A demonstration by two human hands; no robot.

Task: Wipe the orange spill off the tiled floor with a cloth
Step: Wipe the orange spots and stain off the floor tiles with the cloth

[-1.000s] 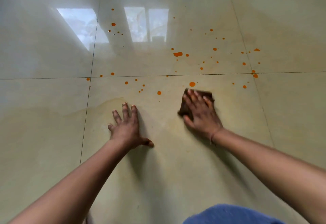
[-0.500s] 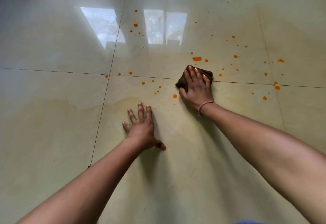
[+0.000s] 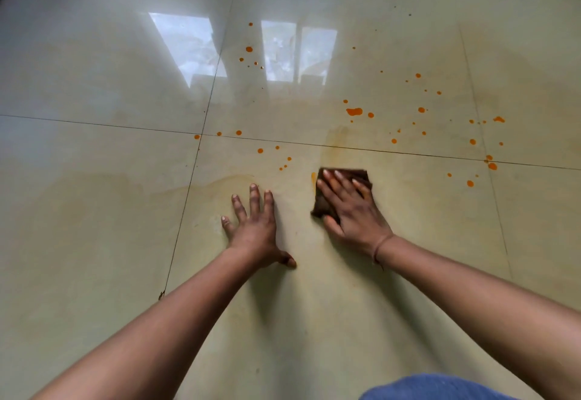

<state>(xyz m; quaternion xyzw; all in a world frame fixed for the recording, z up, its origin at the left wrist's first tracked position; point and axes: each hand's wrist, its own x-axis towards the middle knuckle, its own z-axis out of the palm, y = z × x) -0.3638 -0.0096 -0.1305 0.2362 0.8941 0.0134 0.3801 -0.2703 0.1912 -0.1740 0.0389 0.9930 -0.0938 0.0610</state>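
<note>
A: The right hand (image 3: 352, 211) lies flat, fingers straight, pressing the dark cloth (image 3: 321, 203) onto the tiled floor (image 3: 125, 242), just this side of the grout line (image 3: 408, 154).

B: The left hand (image 3: 254, 226) is spread bare on the tile beside it, holding nothing.

A: Most of the orange spill (image 3: 354, 111) lies beyond that line as scattered drops. The risk?

B: Smearing. A yellowish film (image 3: 338, 140) shows above the cloth. A soaked cloth would likely spread colour, and that bracing palm could slip on wet tile.
</note>
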